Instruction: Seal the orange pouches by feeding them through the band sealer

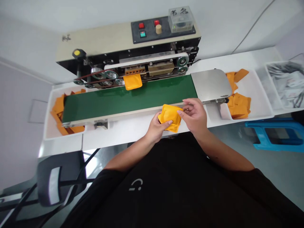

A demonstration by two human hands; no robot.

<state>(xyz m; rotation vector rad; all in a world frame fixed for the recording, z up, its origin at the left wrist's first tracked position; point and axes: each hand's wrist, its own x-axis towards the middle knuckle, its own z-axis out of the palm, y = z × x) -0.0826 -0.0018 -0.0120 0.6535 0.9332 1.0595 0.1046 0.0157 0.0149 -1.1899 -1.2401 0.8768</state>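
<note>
A small stack of yellow-orange pouches (171, 114) is gripped in my left hand (156, 126), thumb on top, just in front of the belt's near edge. The fingertips of my right hand (194, 115) pinch the right edge of the top pouch. Another yellow-orange pouch (133, 82) hangs from the band sealing machine (161, 68), over the green conveyor belt (152, 98). What lies under my left palm is hidden.
White bins with orange pouches stand at both belt ends, the left bin (47, 126) and the right bin (261, 95). A clear bin (268, 76) holds grey-white packets. A blue stool (280, 145) is at right, a black chair (42, 180) at lower left.
</note>
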